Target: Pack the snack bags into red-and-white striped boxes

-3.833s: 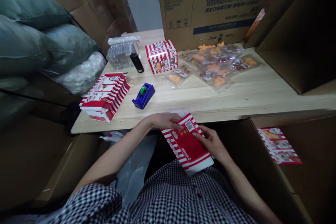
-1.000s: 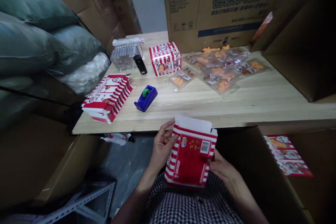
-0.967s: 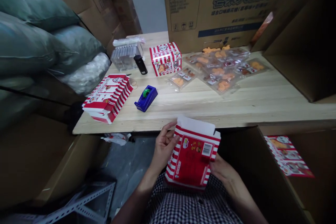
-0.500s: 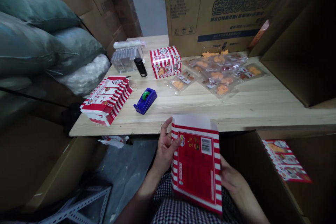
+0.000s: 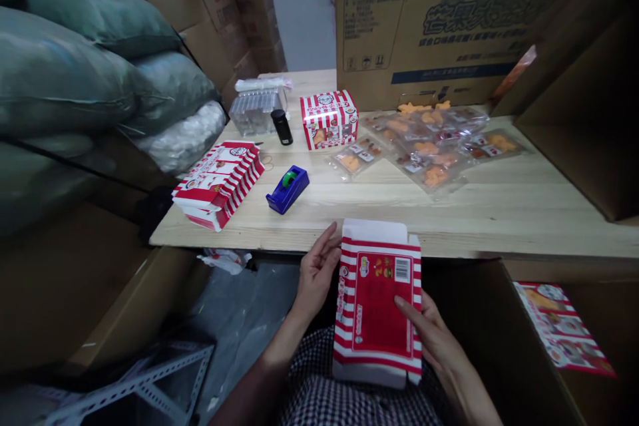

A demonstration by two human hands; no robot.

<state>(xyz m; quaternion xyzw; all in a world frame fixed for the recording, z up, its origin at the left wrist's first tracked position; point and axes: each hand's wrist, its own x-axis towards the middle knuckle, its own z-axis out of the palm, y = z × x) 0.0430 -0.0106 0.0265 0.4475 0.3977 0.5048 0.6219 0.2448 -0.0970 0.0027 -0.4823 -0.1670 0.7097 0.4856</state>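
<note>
A red-and-white striped carton (image 5: 382,319) with a barcode is tilted above my lap, its white end flaps standing out at top and bottom. My right hand (image 5: 432,326) is closed on its right edge, thumb on the printed face and the other fingers partly hidden behind. Beside the carton's upper left edge, my left hand (image 5: 317,273) has its fingers stretched and apart; whether the fingertips touch the edge I cannot tell. Beyond on the table lies a blue tape dispenser (image 5: 288,190) with a green core.
Flat striped cartons (image 5: 217,183) are stacked at the table's left. Behind are a filled striped box (image 5: 329,120), a black bottle (image 5: 282,128) and clear plastic trays (image 5: 255,110). Several clear packets (image 5: 429,153) lie to the right. A large brown box (image 5: 429,26) stands behind.
The carton has opened from flatter to more box-like, with its lower flaps now showing. My left thumb has come off its face; my right thumb now presses on it. The view has shifted slightly left.
</note>
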